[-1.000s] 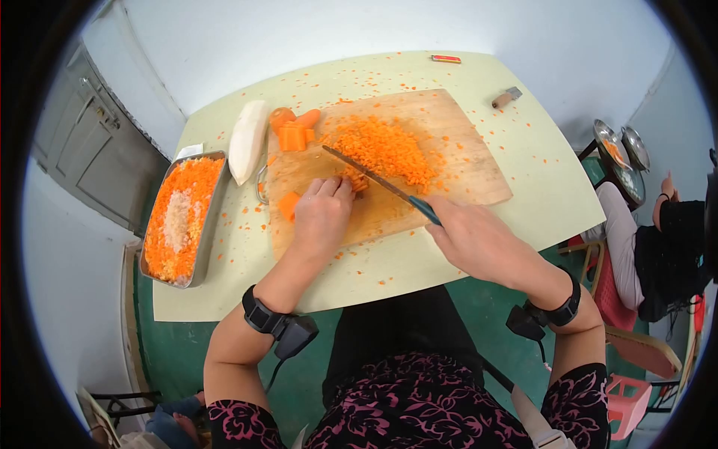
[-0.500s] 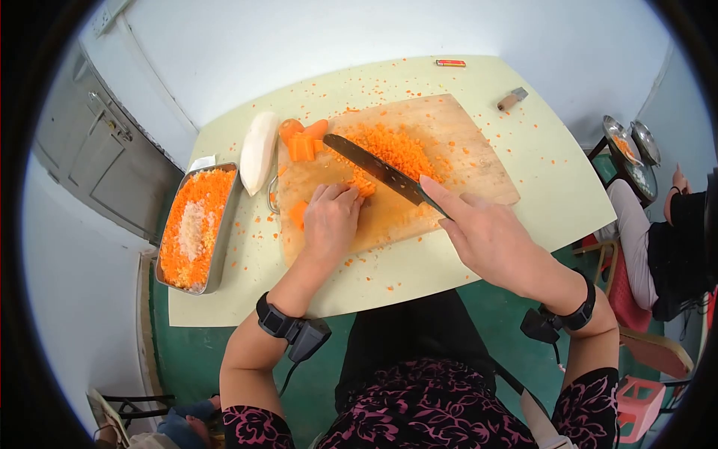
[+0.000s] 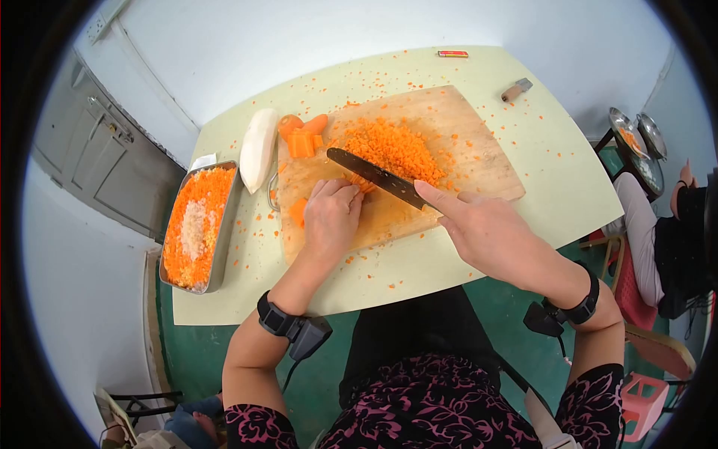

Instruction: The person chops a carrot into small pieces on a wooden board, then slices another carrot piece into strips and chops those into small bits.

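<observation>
My right hand (image 3: 479, 228) is closed round the handle of a dark-bladed knife (image 3: 378, 177), whose blade slants up and left over the wooden cutting board (image 3: 479, 142). Beside the blade, my left hand (image 3: 333, 213) presses down with curled fingers on cut carrot (image 3: 360, 182). A heap of diced carrot (image 3: 393, 146) lies just beyond the knife. Carrot chunks (image 3: 303, 144) and whole carrot pieces (image 3: 290, 126) rest at the board's upper left corner.
A metal tray (image 3: 222, 251) of diced carrot and a pale mass stands left, near a peeled white radish (image 3: 258, 150). A lighter (image 3: 452, 54) and a wooden-handled tool (image 3: 516, 90) lie at the back. Another person (image 3: 647, 224) sits at right, near metal bowls (image 3: 632, 138).
The knife blade has come down slightly, closer to the board beside my left fingers. The whole view has shifted a little.
</observation>
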The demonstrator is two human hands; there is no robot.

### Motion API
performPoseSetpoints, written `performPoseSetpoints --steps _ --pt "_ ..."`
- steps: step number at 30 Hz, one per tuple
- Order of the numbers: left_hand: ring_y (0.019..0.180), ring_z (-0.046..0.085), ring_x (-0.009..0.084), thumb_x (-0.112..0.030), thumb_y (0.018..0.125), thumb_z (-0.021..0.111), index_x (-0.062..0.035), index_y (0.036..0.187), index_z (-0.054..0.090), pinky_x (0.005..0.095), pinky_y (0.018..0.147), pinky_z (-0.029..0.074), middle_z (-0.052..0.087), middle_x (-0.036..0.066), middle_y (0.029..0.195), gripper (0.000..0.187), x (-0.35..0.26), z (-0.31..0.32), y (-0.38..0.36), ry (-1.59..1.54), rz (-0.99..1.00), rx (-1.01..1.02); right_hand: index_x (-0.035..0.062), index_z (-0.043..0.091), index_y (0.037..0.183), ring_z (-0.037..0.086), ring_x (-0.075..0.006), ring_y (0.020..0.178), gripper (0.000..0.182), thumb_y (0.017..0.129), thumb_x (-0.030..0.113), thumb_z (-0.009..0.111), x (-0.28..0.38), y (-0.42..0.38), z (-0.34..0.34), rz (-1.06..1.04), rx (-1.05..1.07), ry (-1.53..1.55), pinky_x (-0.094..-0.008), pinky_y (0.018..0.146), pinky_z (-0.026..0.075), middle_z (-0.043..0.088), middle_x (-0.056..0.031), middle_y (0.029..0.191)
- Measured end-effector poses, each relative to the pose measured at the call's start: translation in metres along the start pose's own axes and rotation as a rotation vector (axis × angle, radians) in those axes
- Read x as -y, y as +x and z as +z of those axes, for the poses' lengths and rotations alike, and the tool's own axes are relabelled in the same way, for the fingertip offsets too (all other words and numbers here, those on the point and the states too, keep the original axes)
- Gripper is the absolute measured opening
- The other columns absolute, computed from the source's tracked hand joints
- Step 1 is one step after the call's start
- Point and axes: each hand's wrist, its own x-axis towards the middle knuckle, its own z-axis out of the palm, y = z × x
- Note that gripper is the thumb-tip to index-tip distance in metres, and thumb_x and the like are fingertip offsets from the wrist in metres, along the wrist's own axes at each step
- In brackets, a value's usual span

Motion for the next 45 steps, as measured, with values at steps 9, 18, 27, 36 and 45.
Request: performPoseSetpoints --steps 9,18,27,36,45 --pt "0.079 0.059 0.0275 -0.003 0.070 0.069 0.0003 0.079 0.069 0.0356 0.070 0.049 0.065 0.011 0.086 0.010 0.000 0.001 0.000 -0.011 -0.038 -0.014 -0.0004 0.048 0.128 0.056 -0.0328 0.056 0.050 0.079 0.001 0.050 -0.002 -0.002 0.005 0.012 -0.014 -0.015 -0.0423 0.053 0.046 0.056 -0.0170 0.065" --pt "0.082 0.060 0.0279 -0.005 0.071 0.068 0.0012 0.081 0.069 0.0350 0.074 0.049 0.067 0.012 0.089 0.011 0.001 -0.001 0.001 -0.039 -0.079 0.026 0.0006 0.048 0.128 0.057 -0.0344 0.059 0.048 0.080 0.003 0.051 -0.002 0.002 -0.003 0.020 0.012 0.027 -0.0432 0.055 0.046 0.058 -0.0191 0.067" --pt "0.081 0.061 0.0265 -0.005 0.072 0.069 0.0010 0.081 0.070 0.0339 0.072 0.051 0.068 0.012 0.087 0.011 0.001 0.001 0.002 -0.019 -0.055 0.019 0.0039 0.047 0.130 0.058 -0.0343 0.061 0.048 0.082 0.004 0.052 -0.006 0.001 0.003 0.019 -0.064 0.000 -0.0431 0.056 0.046 0.058 -0.0183 0.069" --pt "0.078 0.061 0.0257 -0.004 0.070 0.070 0.0012 0.079 0.070 0.0338 0.069 0.050 0.068 0.011 0.084 0.010 0.000 0.001 0.002 0.000 -0.024 0.008 0.0042 0.050 0.128 0.057 -0.0315 0.057 0.048 0.080 0.004 0.052 -0.004 0.000 0.002 0.028 -0.021 -0.017 -0.0415 0.053 0.045 0.057 -0.0172 0.065" --pt "0.077 0.060 0.0260 -0.004 0.070 0.070 0.0002 0.077 0.069 0.0343 0.068 0.050 0.067 0.010 0.082 0.009 -0.001 0.000 0.002 0.004 -0.015 -0.001 0.0027 0.051 0.126 0.056 -0.0332 0.056 0.045 0.082 0.004 0.052 -0.003 0.000 0.006 0.020 -0.032 -0.005 -0.0429 0.054 0.046 0.057 -0.0175 0.063"
